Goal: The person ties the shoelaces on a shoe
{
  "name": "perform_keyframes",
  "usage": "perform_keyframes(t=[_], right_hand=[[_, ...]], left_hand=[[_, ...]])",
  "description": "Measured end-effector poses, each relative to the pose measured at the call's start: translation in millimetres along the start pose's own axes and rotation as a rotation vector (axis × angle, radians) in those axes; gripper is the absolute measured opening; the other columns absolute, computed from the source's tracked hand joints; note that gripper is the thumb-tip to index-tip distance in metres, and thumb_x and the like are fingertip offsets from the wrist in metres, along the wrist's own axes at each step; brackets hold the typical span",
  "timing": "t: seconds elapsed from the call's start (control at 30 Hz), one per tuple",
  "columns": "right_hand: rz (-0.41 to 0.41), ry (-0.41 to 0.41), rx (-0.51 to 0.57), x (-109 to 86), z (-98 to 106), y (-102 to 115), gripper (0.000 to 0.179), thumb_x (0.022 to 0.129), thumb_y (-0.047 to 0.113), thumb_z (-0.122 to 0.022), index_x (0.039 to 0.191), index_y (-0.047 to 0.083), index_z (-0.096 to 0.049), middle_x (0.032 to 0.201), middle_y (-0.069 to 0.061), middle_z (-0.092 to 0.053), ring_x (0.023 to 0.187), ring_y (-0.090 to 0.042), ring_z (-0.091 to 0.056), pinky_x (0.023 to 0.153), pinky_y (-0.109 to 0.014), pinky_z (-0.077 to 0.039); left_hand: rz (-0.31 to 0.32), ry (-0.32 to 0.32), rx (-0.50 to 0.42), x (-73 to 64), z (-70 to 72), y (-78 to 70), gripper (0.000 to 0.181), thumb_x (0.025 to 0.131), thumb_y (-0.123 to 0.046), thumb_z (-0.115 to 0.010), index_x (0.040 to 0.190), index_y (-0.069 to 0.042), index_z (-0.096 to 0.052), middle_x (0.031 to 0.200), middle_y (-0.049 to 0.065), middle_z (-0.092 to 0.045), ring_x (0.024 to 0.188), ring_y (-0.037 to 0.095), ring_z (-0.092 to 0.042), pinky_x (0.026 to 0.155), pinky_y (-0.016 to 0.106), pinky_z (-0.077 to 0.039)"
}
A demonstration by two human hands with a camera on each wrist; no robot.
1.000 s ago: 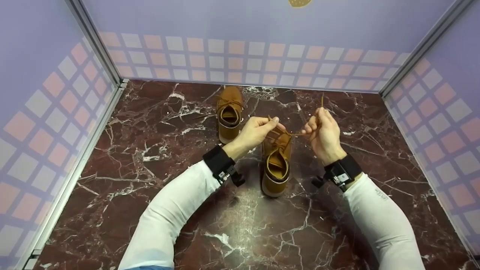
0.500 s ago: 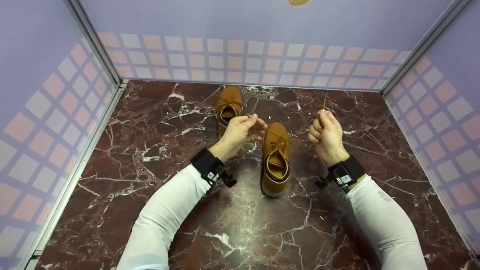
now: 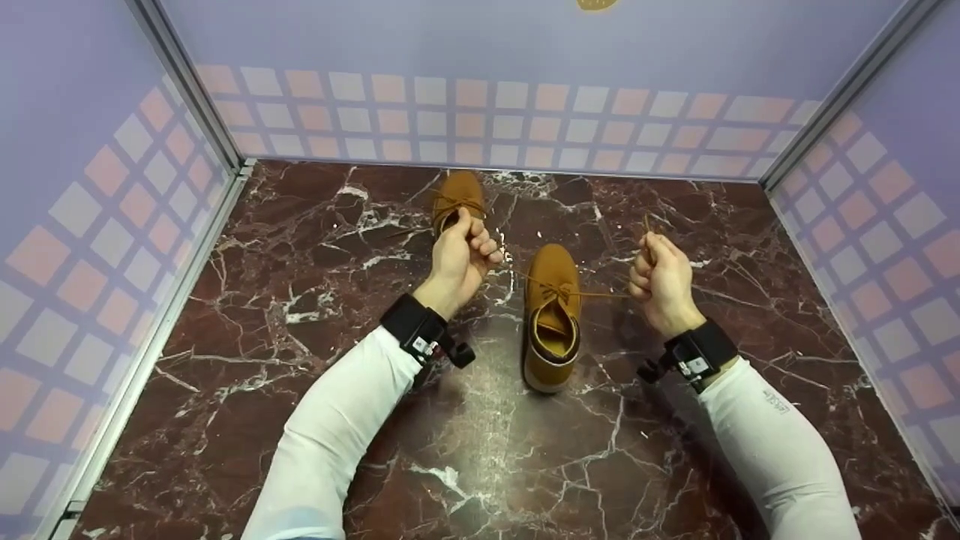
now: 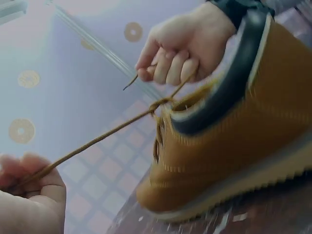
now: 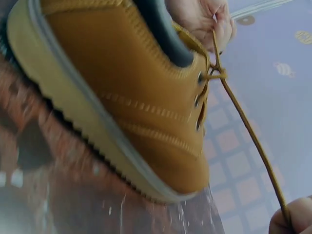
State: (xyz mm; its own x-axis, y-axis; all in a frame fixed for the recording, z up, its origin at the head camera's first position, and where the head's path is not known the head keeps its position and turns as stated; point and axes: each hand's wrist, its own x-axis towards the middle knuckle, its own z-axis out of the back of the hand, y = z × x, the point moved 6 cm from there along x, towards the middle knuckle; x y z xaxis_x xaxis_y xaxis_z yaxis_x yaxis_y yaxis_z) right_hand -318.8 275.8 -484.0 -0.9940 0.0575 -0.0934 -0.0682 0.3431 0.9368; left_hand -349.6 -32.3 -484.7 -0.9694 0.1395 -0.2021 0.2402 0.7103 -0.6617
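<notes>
A tan lace-up shoe (image 3: 553, 262) with a dark padded collar stands on the floor between my hands, toe away from me. My left hand (image 3: 459, 259), left of it, grips one end of its brown shoelace (image 4: 102, 137). On the right, my right hand (image 3: 664, 281) has its fingers curled round the other end, and a short tail sticks up past the thumb. Both lengths run taut from a crossing over the tongue, best seen in the right wrist view, where the shoe's side and eyelets (image 5: 199, 101) show. The left hand partly covers the second shoe behind it.
The matching tan shoe (image 3: 460, 184), its lace tied in a bow, stands further back to the left. Purple panels with pink and white squares (image 3: 510, 124) wall in the dark red marbled floor (image 3: 360, 315) on three sides.
My left hand has moved left, away from the near shoe, and my right hand slightly right and toward me. The loose lace between them has drawn out straight and low over the shoe.
</notes>
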Motion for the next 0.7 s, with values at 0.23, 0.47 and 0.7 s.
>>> perform_keyframes(t=[0.23, 0.47, 0.7], right_hand=[[-0.036, -0.038, -0.133, -2.1, 21, -10, 0.029, 0.121, 0.022, -0.035, 0.1, 0.012, -0.051, 0.055, 0.013, -0.03, 0.047, -0.005, -0.017, 0.047, -0.026, -0.012], [-0.116, -0.083, -0.317, -5.6, 46, -22, 0.026, 0.12, 0.025, -0.043, 0.101, 0.013, -0.055, 0.057, 0.012, -0.034, 0.044, -0.003, -0.026, 0.042, -0.021, -0.024], [-0.076, -0.125, -0.488, -2.4, 54, -28, 0.019, 0.115, 0.022, -0.053, 0.106, 0.007, -0.062, 0.053, 0.014, -0.036, 0.04, -0.002, -0.03, 0.038, -0.021, -0.027]], left_hand=[[-0.073, 0.036, 0.214, 1.8, 12.9, -2.1, 0.055, 0.124, -0.039, -0.032, 0.075, -0.017, -0.044, 0.06, -0.009, -0.033, 0.052, 0.005, -0.031, 0.052, 0.02, -0.031], [-0.076, 0.065, 0.409, -2.8, 28.7, -0.7, 0.059, 0.124, -0.035, -0.035, 0.069, -0.015, -0.04, 0.053, -0.01, -0.026, 0.045, 0.004, -0.025, 0.045, 0.018, -0.026], [-0.177, 0.055, 0.642, -10.6, 34.6, -6.4, 0.061, 0.123, -0.026, -0.044, 0.063, -0.016, -0.044, 0.05, -0.01, -0.034, 0.041, 0.002, -0.029, 0.042, 0.019, -0.025]])
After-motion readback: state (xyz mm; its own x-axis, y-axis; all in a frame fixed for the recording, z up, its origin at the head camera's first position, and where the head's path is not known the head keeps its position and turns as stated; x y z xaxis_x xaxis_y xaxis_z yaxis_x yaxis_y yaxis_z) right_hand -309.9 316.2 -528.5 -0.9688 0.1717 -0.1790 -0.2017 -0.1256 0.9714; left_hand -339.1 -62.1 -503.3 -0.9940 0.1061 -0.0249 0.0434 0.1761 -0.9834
